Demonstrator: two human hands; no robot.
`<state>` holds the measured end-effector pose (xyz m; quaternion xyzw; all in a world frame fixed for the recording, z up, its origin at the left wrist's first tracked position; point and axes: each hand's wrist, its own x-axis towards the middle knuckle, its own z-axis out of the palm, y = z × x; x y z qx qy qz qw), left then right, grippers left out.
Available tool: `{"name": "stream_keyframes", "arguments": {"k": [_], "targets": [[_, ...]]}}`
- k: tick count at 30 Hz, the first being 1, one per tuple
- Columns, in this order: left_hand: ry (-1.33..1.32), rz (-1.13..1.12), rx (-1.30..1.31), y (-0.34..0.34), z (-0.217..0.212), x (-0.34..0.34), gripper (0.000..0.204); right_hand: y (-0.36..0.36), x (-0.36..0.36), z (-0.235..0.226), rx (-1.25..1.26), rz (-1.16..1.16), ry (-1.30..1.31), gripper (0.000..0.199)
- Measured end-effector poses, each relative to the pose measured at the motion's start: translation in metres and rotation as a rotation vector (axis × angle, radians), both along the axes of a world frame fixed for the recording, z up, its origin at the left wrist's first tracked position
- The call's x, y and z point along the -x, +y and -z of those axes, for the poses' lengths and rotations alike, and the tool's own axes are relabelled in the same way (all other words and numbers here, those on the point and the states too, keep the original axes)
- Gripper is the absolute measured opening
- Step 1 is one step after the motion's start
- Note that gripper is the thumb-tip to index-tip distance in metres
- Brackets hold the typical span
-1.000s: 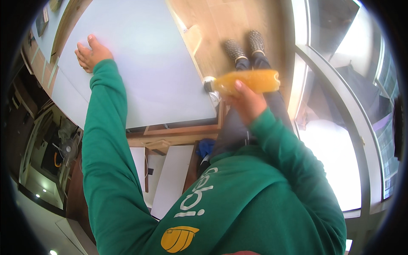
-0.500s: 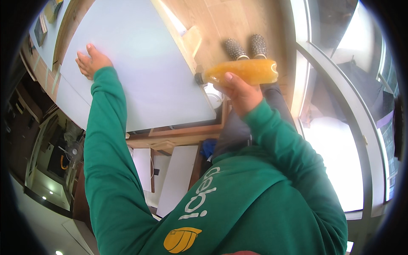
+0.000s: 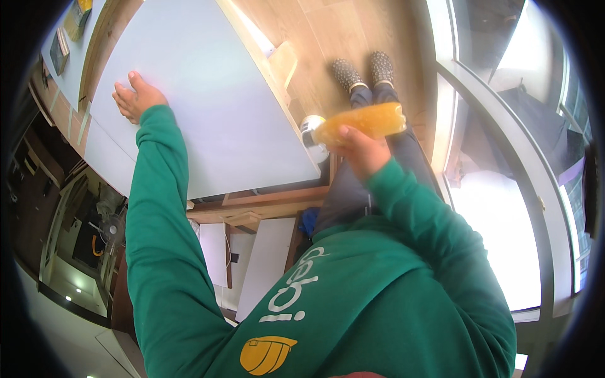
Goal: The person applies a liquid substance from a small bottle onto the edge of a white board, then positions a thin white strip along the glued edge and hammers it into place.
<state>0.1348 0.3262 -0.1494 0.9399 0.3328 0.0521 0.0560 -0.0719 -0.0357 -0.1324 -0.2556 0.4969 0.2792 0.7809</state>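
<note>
A clear plastic bottle (image 3: 372,120) of yellow-orange contents is gripped in my right hand (image 3: 362,151), its thumb on top and the other fingers mostly hidden beneath. The bottle lies nearly sideways, its dark-capped end to the left, over the edge of a pale board. My left hand (image 3: 138,99) rests with fingers apart on the far left part of that white-grey board (image 3: 208,107), holding nothing.
Beyond the board's right edge stands a white round container (image 3: 314,123) below the bottle. A wooden frame (image 3: 265,206) runs under the near edge. Wood blocks (image 3: 60,50) lie at the far left. A white-framed window (image 3: 498,120) rises at the right.
My right hand has lowered the bottle slightly toward me and tilted it, its capped end now lower. More of the white container shows. My left hand stays nearly in place.
</note>
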Motion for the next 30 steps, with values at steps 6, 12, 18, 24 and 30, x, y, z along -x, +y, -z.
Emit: {"name": "stream_keyframes", "arguments": {"k": [6,12,18,24,30], "targets": [[0.000,-0.005,-0.002,-0.002,-0.002,0.000,0.076,0.011,-0.034,-0.001,0.008,0.107,-0.025,0.042],[-0.041,0.003,-0.007,-0.003,0.001,0.000,0.074,0.015,-0.043,0.010,-0.043,0.127,-0.163,0.042],[-0.044,0.014,-0.016,0.000,0.002,0.001,0.074,-0.007,0.020,-0.021,-0.028,-0.040,0.037,0.045],[-0.058,0.015,-0.040,-0.002,0.002,0.000,0.073,0.010,-0.013,-0.015,0.017,0.092,-0.098,0.041],[-0.008,0.004,0.026,-0.004,-0.002,-0.001,0.076,-0.006,0.040,-0.018,0.030,-0.066,0.042,0.042]]}}
